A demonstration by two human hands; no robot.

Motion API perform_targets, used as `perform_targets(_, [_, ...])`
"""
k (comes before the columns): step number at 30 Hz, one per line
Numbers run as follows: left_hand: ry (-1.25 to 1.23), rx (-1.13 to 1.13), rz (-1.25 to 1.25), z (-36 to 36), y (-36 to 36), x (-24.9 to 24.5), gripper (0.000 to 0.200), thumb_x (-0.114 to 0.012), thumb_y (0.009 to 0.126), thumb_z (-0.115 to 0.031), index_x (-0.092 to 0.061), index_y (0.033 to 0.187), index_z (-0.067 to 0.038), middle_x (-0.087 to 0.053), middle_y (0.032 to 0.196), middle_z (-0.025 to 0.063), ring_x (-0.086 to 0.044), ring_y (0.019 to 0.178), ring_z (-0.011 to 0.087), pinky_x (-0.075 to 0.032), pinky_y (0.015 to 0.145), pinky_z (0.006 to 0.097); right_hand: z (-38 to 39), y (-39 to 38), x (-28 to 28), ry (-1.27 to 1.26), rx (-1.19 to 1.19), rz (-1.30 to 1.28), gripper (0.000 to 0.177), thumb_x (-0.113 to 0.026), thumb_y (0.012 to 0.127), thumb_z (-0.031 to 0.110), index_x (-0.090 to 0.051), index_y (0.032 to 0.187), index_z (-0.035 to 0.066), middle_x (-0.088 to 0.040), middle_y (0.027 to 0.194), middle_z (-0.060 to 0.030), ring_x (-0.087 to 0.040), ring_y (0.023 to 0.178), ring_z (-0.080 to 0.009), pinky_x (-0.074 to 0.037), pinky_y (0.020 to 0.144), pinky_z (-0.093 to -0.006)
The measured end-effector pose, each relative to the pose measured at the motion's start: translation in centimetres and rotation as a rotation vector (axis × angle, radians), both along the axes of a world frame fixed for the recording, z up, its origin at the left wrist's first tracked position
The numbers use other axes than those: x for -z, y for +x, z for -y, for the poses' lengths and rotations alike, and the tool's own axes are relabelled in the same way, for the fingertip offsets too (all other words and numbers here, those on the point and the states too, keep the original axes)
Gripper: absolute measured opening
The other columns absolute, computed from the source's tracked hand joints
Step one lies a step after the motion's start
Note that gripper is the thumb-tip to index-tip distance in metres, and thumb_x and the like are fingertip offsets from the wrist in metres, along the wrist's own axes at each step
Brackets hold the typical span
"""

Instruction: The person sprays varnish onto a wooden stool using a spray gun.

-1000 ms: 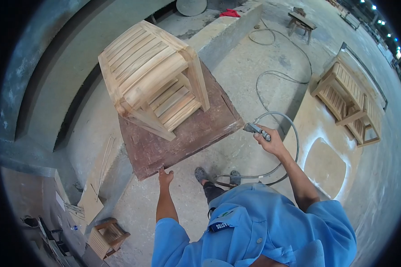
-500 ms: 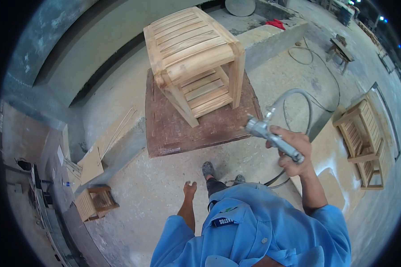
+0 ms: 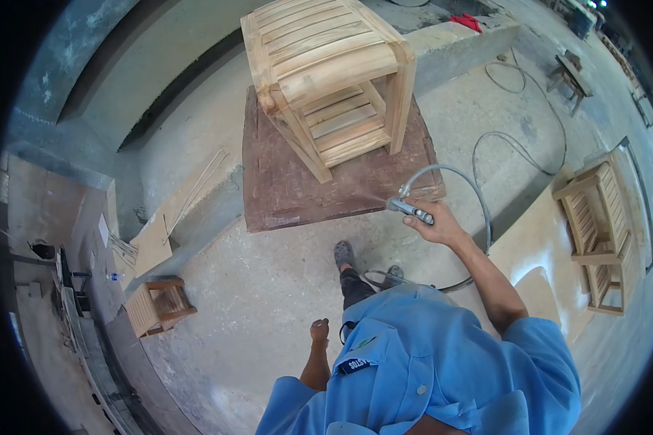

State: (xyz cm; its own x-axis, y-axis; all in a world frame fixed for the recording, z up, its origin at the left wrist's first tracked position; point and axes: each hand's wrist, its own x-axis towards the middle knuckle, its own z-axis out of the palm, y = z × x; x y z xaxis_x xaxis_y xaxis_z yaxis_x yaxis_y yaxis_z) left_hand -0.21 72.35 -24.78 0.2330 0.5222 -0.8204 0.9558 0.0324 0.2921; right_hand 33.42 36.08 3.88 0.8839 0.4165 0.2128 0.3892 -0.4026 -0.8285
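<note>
In my right hand is a metal spray gun, the fingers wrapped round it. Its nozzle points left, and a faint mist shows in front of it. A grey hose loops from the gun down toward my feet. Beyond the gun, a slatted wooden stool with a lower shelf stands upright on a reddish-brown board; the gun is apart from the stool, near the board's front right corner. My left hand hangs low beside my body, fingers curled in and nothing seen in them.
Slatted wooden furniture stands on a pale board at the right. A small wooden stool sits at the lower left. Thin hose snakes over the floor. A low concrete ledge with a red cloth runs behind.
My right hand has brought the spray gun lower and left, turning the nozzle toward the board; mist now shows. My left fingers look more curled. The view has tilted down slightly.
</note>
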Motion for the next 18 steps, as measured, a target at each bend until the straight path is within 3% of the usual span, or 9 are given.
perform_targets(2, [0.012,-0.159,0.113,0.2,1.1,-2.1,0.046,-0.069,0.079,-0.031,-0.062,0.121,-0.012,-0.066,0.102,0.0116,-0.062,0.098,0.0278,-0.051,0.079,0.0511,0.3,0.4,0.9,-0.034,0.023,-0.098,0.042,-0.071,0.085,0.027,-0.065,0.120,0.005,-0.070,0.096,-0.0180,-0.069,0.083,-0.0292,-0.052,0.074,-0.0359])
perform_targets(4, [-0.030,-0.184,0.156,-0.1,2.5,-5.0,0.046,-0.068,0.083,-0.031,-0.057,0.125,-0.016,-0.055,0.080,-0.0003,-0.051,0.076,0.0139,-0.047,0.066,0.0417,0.2,1.2,1.2,-0.049,0.059,-0.202,0.042,-0.071,0.084,0.027,-0.065,0.121,0.009,-0.070,0.099,-0.0180,-0.070,0.088,-0.0307,-0.052,0.078,-0.0363])
perform_targets(6, [-0.064,-0.149,0.269,-0.9,2.4,-7.0,0.047,-0.068,0.084,-0.034,-0.056,0.125,-0.017,-0.058,0.087,0.0001,-0.054,0.080,0.0151,-0.047,0.069,0.0416,0.4,2.4,-0.3,0.085,0.019,-0.185,0.042,-0.070,0.085,0.026,-0.064,0.122,0.008,-0.071,0.098,-0.0153,-0.069,0.084,-0.0263,-0.052,0.077,-0.0354])
perform_targets(9, [-0.039,-0.124,0.246,-1.8,1.7,-9.7,0.044,-0.067,0.085,-0.035,-0.056,0.124,-0.017,-0.059,0.096,0.0007,-0.057,0.086,0.0177,-0.047,0.071,0.0437,0.2,3.9,-4.9,0.282,0.027,-0.034,0.040,-0.069,0.087,0.026,-0.064,0.122,0.006,-0.072,0.094,-0.0122,-0.067,0.079,-0.0194,-0.051,0.074,-0.0327])
perform_targets(12, [-0.090,-0.111,0.174,-4.4,-0.7,-9.4,0.042,-0.065,0.087,-0.034,-0.055,0.124,-0.018,-0.060,0.103,0.0016,-0.060,0.091,0.0215,-0.046,0.072,0.0470,-0.4,5.4,-8.6,0.505,-0.010,-0.103,0.039,-0.069,0.088,0.025,-0.065,0.122,0.006,-0.072,0.090,-0.0096,-0.065,0.078,-0.0153,-0.051,0.072,-0.0300])
perform_targets(14, [-0.039,0.192,0.244,-8.0,-4.0,-5.6,0.041,-0.065,0.087,-0.033,-0.055,0.124,-0.018,-0.060,0.102,0.0020,-0.060,0.093,0.0237,-0.046,0.074,0.0501,-1.2,6.4,-9.4,0.552,0.011,-0.070,0.039,-0.069,0.088,0.025,-0.065,0.122,0.006,-0.071,0.089,-0.0089,-0.064,0.077,-0.0143,-0.050,0.070,-0.0290])
perform_targets(16, [-0.015,0.295,0.212,-8.5,-4.2,-6.3,0.043,-0.065,0.087,-0.034,-0.054,0.125,-0.018,-0.060,0.105,0.0034,-0.060,0.096,0.0260,-0.046,0.075,0.0520,-0.9,6.7,-9.0,0.588,0.024,-0.040,0.039,-0.069,0.088,0.025,-0.065,0.121,0.006,-0.071,0.087,-0.0083,-0.064,0.075,-0.0132,-0.050,0.068,-0.0281])
perform_targets(18, [0.047,0.355,0.174,-8.2,-3.4,-7.1,0.043,-0.064,0.087,-0.034,-0.054,0.125,-0.017,-0.061,0.107,0.0050,-0.061,0.100,0.0279,-0.046,0.077,0.0532,-0.4,7.0,-7.4,0.491,-0.004,-0.173,0.040,-0.069,0.088,0.027,-0.065,0.122,0.007,-0.072,0.089,-0.0092,-0.065,0.076,-0.0150,-0.051,0.069,-0.0290])
